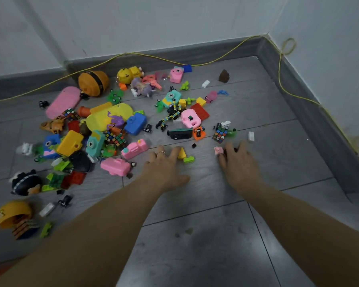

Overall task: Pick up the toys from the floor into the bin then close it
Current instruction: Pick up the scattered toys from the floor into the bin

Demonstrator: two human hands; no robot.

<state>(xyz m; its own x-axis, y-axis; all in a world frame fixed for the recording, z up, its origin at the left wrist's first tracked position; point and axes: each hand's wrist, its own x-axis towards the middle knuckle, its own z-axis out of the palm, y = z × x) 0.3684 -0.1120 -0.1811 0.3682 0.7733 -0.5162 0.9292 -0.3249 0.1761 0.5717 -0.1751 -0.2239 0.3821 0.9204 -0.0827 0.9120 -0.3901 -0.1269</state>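
Several colourful plastic toys lie scattered over the grey floor [205,204], thickest at the left and centre. Among them are a big yellow case [109,118], a pink case [63,102], a blue toy camera [135,123] and a puzzle cube [220,135]. My left hand [164,168] reaches out flat, fingers spread, its fingertips beside a small yellow piece [181,153] and a green brick [189,159]. My right hand [239,162] is spread low over the floor, next to a small pink piece [218,150]; something dark sits under its fingers. No bin is in view.
White walls with a grey skirting board [298,100] close the corner at the back and right. A yellow cord [207,61] runs along the skirting. An orange ball toy [93,82] sits at the back left, an orange shell [13,214] at the near left.
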